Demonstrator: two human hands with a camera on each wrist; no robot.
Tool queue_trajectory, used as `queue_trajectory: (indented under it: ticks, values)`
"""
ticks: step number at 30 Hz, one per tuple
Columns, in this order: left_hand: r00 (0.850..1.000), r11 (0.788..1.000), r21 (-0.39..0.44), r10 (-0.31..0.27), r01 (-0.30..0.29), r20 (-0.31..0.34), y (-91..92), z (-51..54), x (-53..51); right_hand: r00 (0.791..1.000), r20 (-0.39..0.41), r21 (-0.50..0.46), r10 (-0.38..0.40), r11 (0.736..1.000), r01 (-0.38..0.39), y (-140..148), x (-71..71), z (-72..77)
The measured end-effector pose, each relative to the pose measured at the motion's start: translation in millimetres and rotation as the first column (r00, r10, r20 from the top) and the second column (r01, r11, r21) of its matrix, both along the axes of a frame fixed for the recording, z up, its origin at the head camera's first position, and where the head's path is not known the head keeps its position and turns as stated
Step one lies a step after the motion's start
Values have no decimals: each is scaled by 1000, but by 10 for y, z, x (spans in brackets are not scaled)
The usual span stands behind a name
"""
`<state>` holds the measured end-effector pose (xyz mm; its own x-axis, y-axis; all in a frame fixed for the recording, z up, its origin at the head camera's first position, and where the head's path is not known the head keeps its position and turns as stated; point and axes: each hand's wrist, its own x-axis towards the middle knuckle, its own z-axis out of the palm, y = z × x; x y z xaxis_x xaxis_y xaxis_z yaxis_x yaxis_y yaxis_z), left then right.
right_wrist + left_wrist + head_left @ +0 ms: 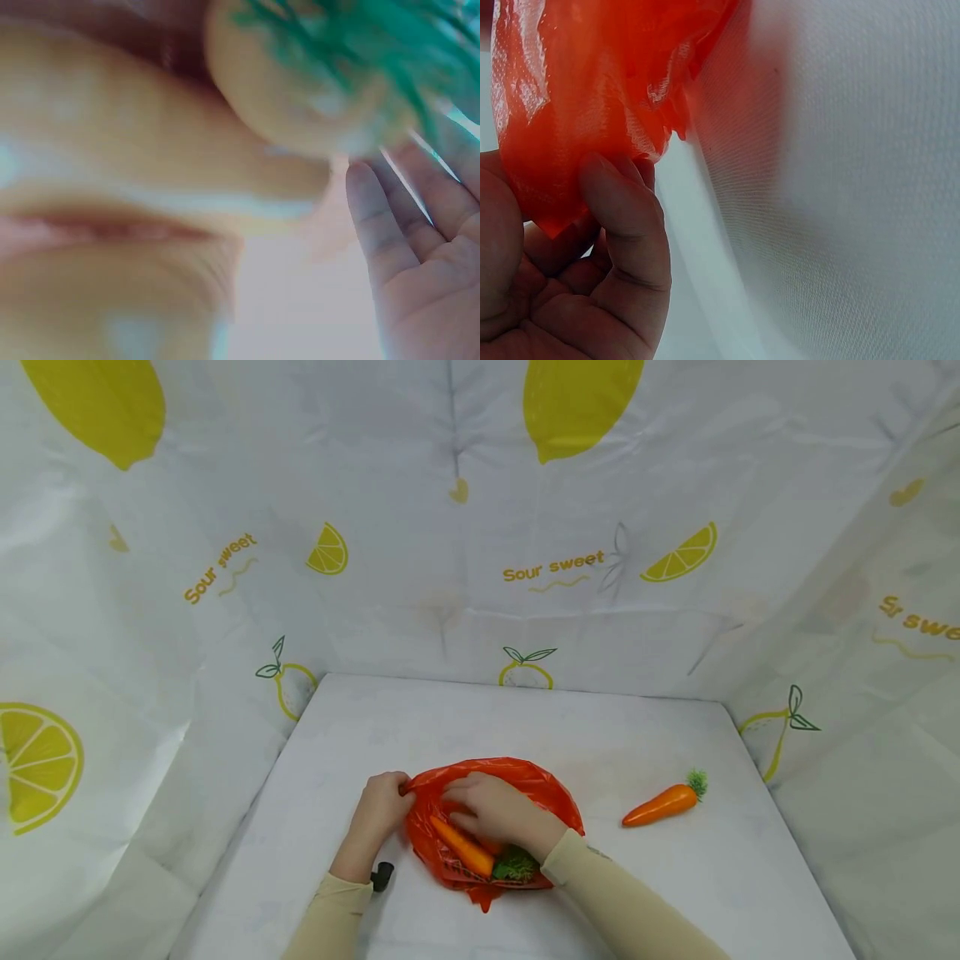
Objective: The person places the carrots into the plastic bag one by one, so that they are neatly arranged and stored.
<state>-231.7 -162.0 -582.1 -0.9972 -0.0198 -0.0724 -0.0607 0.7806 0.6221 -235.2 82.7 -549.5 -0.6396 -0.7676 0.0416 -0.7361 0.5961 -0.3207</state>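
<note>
A red plastic bag [450, 777] lies on the white table with its mouth spread. My left hand [382, 810] pinches the bag's left rim; in the left wrist view its thumb and fingers grip the red plastic [562, 127]. Over the bag's mouth reaches my right hand [495, 806]. The right wrist view shows that hand [427, 247] with its fingers extended and nothing gripped. Inside the bag lies an orange carrot [462, 847], beside a leafy green top [516, 864]. Blurred carrots [135, 142] fill much of the right wrist view, close to the camera.
Another carrot [662, 805] with a green top lies on the table [637, 735] to the right of the bag. A lemon-printed white sheet [420, 568] surrounds the table at the back and sides. Next to the left wrist is a small black object [382, 876].
</note>
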Motion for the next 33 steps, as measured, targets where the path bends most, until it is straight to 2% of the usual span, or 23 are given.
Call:
queue_trajectory:
  ticks: [10,19,24,33]
  values:
    - [1000,1000,-2,5,-5,-1,1,27,13,997,-17,-94,-81,992,79,261,-4,284]
    - [1000,1000,-5,4,-4,-2,2,24,12,981,-67,-190,-182,968,167,591,-37,555]
    - [1000,1000,-6,5,-5,-3,14,21,8,961,-97,-219,-258,948,233,838,-46,625]
    - [1000,1000,-5,8,-8,12,12,14,7,938,-72,-274,-340,911,309,1290,-88,630]
